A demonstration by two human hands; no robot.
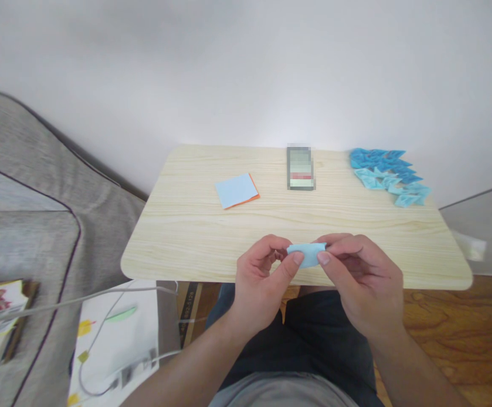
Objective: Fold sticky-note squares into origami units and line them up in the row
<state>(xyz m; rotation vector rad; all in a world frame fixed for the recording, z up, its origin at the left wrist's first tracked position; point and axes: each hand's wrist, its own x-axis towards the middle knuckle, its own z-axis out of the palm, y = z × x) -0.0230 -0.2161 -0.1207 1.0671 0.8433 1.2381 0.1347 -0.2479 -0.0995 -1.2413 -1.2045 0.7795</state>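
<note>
A small folded piece of light blue paper (310, 258) is held over the table's front edge, between both hands. My left hand (266, 271) pinches its left end, with the thumb on the near face. At the other end, my right hand (362, 277) grips the paper the same way, thumb in front and fingers behind. The fingertips behind the paper are partly hidden. Beyond the hands, a stack of square paper sheets (236, 191) lies on the table, light blue on top with orange showing beneath.
A phone with a blurred screen (300, 168) lies at the table's (178, 237) back middle. Several folded blue paper pieces (383, 163) and paler ones (413, 194) lie at the back right. On the left are a grey sofa (101, 226), a cable (114, 291) and a power strip (133, 372).
</note>
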